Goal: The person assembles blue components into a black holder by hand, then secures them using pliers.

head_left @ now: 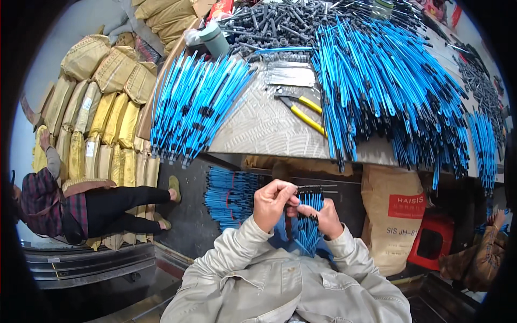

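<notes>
In front of my chest, my right hand [327, 218] is closed around a bundle of thin blue rods [308, 237] with black ends. The bundle's lower part spreads toward my jacket. My left hand [274, 204] is closed in a pinch beside the bundle's black upper ends; what its fingertips hold is too small to make out. A few thin pale strips or pins [326, 189] stick out sideways at the top of the bundle. Beyond my hands, yellow-handled pliers [306, 112] lie on the table [250, 132] near a stack of thin silvery strips [291, 74].
Large piles of blue rods [371, 81] lie on the table, some overhanging its edge. Dark fittings [269, 24] are heaped behind a lidded cup [214, 40]. Below are more rods [229, 196], a paper sack [390, 237] and a red stool [433, 242]. A person [59, 210] stands left by stacked sacks [102, 116].
</notes>
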### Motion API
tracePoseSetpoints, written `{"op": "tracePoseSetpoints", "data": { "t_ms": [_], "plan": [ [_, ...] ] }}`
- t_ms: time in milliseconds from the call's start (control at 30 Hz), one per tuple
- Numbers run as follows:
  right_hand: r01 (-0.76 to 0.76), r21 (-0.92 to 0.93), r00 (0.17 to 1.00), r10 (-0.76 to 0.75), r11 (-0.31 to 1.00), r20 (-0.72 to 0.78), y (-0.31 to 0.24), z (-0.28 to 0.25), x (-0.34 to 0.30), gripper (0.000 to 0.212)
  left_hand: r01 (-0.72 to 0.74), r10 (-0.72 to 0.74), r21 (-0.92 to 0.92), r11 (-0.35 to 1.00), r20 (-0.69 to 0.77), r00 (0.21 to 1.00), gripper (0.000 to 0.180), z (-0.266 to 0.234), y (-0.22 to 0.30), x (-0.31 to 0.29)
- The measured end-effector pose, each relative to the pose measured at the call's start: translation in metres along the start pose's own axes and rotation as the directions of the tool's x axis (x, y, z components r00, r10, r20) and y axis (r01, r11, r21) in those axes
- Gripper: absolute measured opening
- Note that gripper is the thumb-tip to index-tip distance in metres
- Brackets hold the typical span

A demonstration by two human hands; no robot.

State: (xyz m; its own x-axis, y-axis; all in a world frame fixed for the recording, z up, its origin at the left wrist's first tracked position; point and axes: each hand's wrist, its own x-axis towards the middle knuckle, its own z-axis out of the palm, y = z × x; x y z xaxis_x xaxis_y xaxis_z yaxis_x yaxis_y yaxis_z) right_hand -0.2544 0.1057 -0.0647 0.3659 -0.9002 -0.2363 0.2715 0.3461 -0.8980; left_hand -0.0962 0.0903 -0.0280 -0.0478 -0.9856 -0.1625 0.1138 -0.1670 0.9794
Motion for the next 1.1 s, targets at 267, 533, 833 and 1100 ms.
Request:
{"op": "tracePoseSetpoints", "data": {
  "t_ms": [267, 533, 833, 1100],
  "plan": [
    [-0.117, 0.153, 0.992, 0.111, 0.981, 0.053, -0.001, -0.013, 0.020, 0.019, -0.397, 0.179, 0.791, 0.465, 0.355, 0.918, 0.014, -0.052, 0.115, 0.113],
    [-0.166, 0.118, 0.984, 0.157, 0.979, 0.085, -0.001, -0.017, 0.032, 0.018, -0.179, 0.506, 0.980, -0.087, 0.198, 0.839, 0.024, -0.096, 0.151, 0.348],
    [-0.138, 0.055, 0.988, 0.134, 0.989, 0.073, -0.010, -0.016, 0.038, 0.017, -0.062, 0.448, 0.965, -0.253, 0.174, 0.877, 0.030, -0.094, 0.143, 0.393],
    [-0.116, 0.018, 0.993, 0.115, 0.993, 0.022, -0.013, -0.001, 0.011, 0.014, -0.513, 0.600, 0.815, 0.269, 0.275, 0.751, 0.026, -0.053, 0.204, 0.283]
  ]
}}
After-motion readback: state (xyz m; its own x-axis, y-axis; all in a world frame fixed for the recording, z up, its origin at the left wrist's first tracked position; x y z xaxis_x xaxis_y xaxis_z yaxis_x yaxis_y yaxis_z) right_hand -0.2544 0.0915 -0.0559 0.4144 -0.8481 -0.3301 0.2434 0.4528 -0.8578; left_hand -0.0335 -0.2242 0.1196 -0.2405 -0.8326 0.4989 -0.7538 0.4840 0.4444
